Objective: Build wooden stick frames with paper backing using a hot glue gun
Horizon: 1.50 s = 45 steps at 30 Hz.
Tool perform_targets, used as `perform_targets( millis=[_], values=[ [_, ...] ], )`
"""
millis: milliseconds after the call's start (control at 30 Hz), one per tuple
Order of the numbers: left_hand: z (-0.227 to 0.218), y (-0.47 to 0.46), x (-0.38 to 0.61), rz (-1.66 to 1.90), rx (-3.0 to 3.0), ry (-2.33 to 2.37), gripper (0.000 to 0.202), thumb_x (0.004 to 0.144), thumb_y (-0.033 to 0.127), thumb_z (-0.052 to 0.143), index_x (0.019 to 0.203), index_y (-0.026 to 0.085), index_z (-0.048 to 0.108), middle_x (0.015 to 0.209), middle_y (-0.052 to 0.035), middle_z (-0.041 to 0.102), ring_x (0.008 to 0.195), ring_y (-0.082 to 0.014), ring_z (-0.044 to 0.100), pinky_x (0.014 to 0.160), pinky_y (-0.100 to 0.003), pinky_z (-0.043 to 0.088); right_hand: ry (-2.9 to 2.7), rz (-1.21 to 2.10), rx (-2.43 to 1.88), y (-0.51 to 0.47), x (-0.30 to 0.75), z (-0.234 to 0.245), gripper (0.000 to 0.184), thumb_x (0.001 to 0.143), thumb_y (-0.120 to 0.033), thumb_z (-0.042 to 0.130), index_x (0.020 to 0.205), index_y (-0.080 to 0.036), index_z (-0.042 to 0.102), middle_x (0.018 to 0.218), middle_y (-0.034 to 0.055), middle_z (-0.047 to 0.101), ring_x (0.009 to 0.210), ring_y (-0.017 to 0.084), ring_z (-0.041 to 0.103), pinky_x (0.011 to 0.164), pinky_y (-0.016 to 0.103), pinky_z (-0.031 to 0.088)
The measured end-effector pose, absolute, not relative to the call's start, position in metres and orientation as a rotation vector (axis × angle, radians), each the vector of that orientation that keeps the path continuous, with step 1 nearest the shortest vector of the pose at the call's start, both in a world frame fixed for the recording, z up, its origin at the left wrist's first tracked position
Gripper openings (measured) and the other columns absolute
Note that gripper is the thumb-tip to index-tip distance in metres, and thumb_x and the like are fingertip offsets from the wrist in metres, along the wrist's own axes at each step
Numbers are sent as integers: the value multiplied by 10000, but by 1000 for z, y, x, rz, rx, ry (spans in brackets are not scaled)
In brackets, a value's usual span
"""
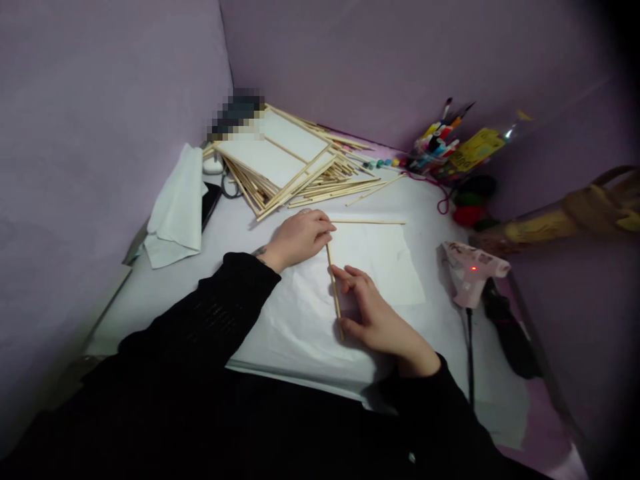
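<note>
Two thin wooden sticks lie on a white sheet of paper (385,260) and meet near its far left corner. One stick (370,221) runs to the right along the far edge; the other stick (336,300) points toward me. My left hand (303,237) presses its closed fingertips over the corner where the sticks meet, hiding the joint. Bent around the near stick, my right hand (373,307) touches it with the index finger partway along and the thumb near its lower end.
Stick frames with white panels (295,147) lie stacked at the back, beside loose sticks (340,187). A pink glue gun (470,267) with a red light stands right. Pens and brushes (440,143) are behind. A white cloth (175,207) partly covers a dark phone-like object (211,203) left.
</note>
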<state>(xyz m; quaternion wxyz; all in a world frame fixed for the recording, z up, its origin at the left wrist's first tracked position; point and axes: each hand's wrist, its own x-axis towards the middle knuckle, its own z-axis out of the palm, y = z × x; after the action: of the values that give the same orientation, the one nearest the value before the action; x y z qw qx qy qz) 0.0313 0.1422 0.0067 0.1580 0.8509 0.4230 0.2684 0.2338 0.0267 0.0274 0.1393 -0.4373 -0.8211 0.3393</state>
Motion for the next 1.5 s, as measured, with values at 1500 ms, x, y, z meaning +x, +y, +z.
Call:
perform_targets(
  millis=[1500],
  values=[
    [1,144,28,611,2289,1359,305,897,216,417,989,289,699,1126,-20,544,1032,-191,491,891,-319,392,-2404,1110,-1276,32,237,30,537,709,-310,682,1155,-211,400,1440,122,340,1380,303,162,1079,525,262]
  ],
)
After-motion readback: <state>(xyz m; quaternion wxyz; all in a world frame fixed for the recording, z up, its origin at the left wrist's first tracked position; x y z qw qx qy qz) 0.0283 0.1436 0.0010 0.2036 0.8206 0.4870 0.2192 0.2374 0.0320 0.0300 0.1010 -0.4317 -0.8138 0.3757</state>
